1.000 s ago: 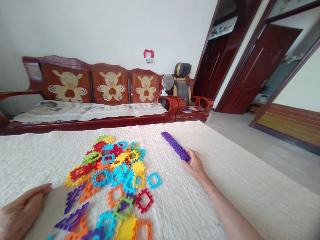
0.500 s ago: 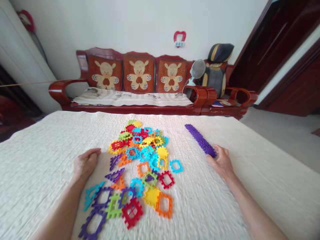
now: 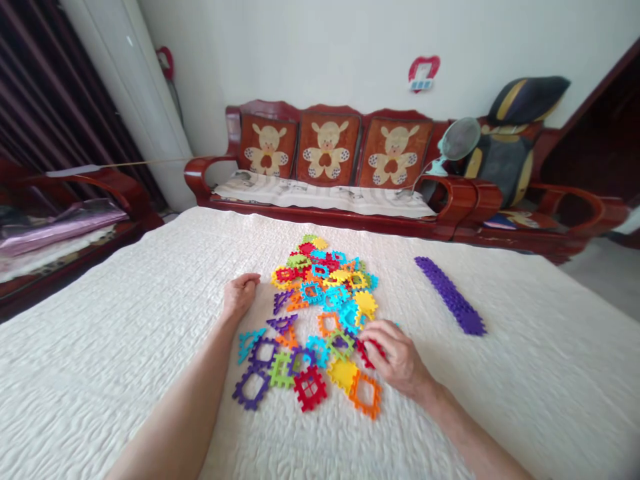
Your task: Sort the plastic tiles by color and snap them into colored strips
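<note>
Many colourful interlocking plastic pieces lie in a loose heap on the white quilted cloth (image 3: 280, 440). My left hand (image 3: 241, 293) rests on the cloth just left of the heap, its fingers curled in with nothing visible in them. Over the heap's right edge is my right hand (image 3: 397, 357), fingers bent and a little apart. Beneath its fingertips a red square frame (image 3: 369, 353) is partly covered; whether they touch it I cannot tell. Close by are a green frame (image 3: 341, 345), a yellow piece (image 3: 343, 375) and an orange frame (image 3: 365, 395). Farther right lies a purple strip of joined pieces (image 3: 450, 295).
Beyond the cloth-covered surface stands a wooden sofa (image 3: 320, 212) with bear-patterned cushions (image 3: 330, 145). A small fan (image 3: 460, 140) and a chair with a massage cushion (image 3: 505, 170) are at the right. Another wooden seat (image 3: 110, 183) stands at the left.
My right hand has let go of the purple strip and moved left to the heap. The strip lies on the cloth. The view has turned left; my left hand stays beside the heap.
</note>
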Action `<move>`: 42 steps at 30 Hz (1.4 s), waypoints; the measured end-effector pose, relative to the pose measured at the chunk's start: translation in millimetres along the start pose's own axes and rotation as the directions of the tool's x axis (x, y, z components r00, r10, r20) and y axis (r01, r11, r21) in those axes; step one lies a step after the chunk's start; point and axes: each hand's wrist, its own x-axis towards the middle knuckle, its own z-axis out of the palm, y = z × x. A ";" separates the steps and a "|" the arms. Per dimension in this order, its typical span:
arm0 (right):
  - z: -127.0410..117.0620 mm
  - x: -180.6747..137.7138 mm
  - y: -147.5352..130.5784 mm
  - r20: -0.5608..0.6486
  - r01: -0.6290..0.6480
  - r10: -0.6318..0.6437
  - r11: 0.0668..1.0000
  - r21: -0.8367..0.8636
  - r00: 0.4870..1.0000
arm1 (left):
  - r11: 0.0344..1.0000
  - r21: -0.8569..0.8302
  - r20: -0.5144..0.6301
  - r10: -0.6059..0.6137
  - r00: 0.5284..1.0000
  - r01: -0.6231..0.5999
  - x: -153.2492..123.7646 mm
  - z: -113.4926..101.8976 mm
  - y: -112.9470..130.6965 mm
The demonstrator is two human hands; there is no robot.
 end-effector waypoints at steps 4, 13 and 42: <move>31.8 29.7 -20.4 0.048 0.080 -0.081 0.996 0.035 0.996 | 1.000 -0.019 0.008 0.005 1.000 -0.005 0.4 0.0 1.2; 92.2 89.0 -38.0 0.184 0.260 -0.269 0.963 0.068 0.946 | 0.998 -0.058 0.001 0.001 1.000 -0.001 0.0 -0.3 2.2; 64.4 57.3 -59.6 0.211 -0.104 0.082 0.990 0.092 0.974 | 0.998 0.056 0.031 -0.036 0.999 0.034 3.9 -3.6 -4.9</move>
